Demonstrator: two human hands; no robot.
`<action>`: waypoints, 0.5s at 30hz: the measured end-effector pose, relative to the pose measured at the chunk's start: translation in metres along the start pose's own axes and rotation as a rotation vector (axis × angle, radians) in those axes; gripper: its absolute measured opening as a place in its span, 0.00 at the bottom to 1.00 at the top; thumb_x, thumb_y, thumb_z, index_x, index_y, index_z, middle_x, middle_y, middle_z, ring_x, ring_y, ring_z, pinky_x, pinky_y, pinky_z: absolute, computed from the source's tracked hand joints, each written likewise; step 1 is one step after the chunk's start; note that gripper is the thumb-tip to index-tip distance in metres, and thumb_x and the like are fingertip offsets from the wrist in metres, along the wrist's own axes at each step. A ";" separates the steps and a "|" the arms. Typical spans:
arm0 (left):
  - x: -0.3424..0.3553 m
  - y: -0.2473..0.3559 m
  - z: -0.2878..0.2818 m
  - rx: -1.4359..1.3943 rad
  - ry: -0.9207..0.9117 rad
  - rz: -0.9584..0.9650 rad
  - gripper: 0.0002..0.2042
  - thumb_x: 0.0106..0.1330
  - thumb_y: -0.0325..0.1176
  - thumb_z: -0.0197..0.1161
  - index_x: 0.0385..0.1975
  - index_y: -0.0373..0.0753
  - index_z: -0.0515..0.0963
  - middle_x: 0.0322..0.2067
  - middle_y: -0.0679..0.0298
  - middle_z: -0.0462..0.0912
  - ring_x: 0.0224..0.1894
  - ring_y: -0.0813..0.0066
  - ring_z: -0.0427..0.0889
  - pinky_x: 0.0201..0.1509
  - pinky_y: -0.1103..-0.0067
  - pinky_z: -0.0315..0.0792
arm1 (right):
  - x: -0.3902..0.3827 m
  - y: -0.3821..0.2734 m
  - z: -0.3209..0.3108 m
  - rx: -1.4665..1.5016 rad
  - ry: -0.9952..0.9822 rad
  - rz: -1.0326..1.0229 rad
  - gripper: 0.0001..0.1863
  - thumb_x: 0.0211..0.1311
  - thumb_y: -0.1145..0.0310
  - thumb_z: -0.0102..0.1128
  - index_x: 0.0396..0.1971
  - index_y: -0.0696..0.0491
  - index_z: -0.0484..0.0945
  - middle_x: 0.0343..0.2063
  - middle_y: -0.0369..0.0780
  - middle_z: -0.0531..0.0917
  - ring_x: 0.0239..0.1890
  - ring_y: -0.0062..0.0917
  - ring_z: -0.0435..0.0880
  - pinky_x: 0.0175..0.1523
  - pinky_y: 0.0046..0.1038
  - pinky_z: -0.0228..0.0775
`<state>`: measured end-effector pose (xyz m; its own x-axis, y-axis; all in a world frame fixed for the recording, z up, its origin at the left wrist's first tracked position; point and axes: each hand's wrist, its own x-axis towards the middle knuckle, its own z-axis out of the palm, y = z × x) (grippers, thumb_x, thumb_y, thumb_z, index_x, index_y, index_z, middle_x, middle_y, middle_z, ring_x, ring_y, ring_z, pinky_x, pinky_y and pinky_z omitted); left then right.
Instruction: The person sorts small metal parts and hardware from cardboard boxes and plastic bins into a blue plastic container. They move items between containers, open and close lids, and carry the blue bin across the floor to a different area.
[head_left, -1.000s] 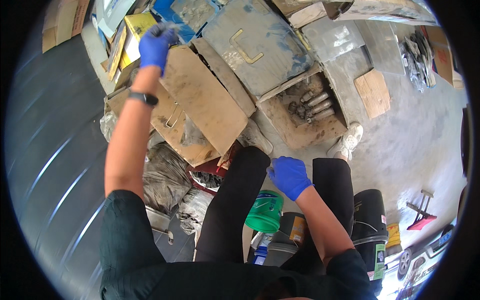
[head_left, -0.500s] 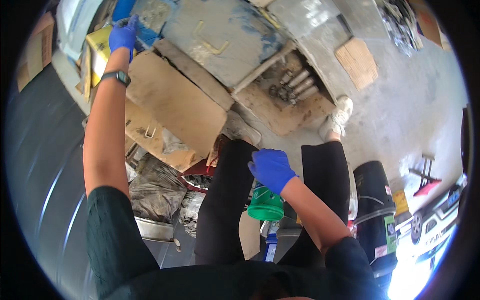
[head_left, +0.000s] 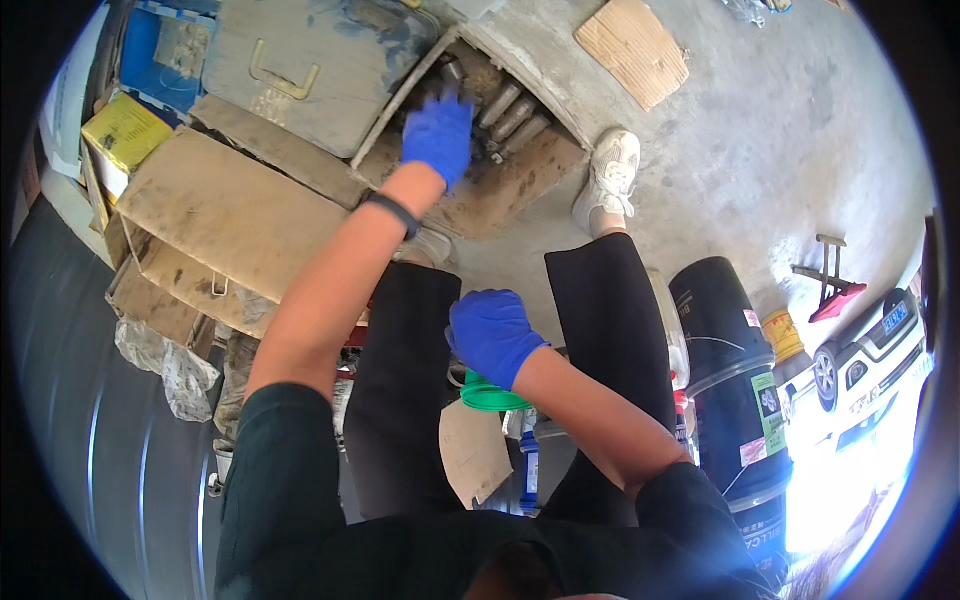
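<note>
My left hand (head_left: 437, 135) in a blue glove is blurred over an open, grimy box (head_left: 510, 205); its fingers and anything in them are unclear. Beside it in that box lie several metal cylinders (head_left: 513, 125), some stubby, some longer. My right hand (head_left: 490, 330), also gloved in blue, rests curled at my knee (head_left: 405, 320), above a green bucket (head_left: 488, 398); its palm side is hidden.
Left are cardboard flaps (head_left: 215, 215), a blue crate (head_left: 165, 75), a yellow box (head_left: 120, 130) and a metal lid with handle (head_left: 315, 45). Right are black buckets (head_left: 720, 330), a red-seated stool (head_left: 835, 300) and a white car (head_left: 865, 365) on the concrete floor (head_left: 740, 170).
My left hand has moved from the yellow box and blue crate at upper left, rightward into the box of cylinders. The view has shifted; my right hand stays curled by my knee.
</note>
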<state>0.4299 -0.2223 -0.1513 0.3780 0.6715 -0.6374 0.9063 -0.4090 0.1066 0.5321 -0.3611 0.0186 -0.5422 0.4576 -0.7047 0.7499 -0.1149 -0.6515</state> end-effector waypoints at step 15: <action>0.064 -0.025 0.090 -0.039 -0.007 -0.300 0.14 0.66 0.28 0.52 0.51 0.45 0.73 0.46 0.51 0.76 0.39 0.54 0.83 0.37 0.62 0.80 | -0.011 0.010 -0.019 -0.011 0.053 -0.059 0.07 0.46 0.65 0.60 0.18 0.53 0.78 0.19 0.46 0.78 0.24 0.38 0.80 0.30 0.38 0.67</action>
<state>0.4146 -0.2248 -0.2630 0.0911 0.7547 -0.6497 0.9839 -0.1688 -0.0581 0.5527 -0.3508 0.0257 -0.5651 0.5090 -0.6493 0.7215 -0.0768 -0.6881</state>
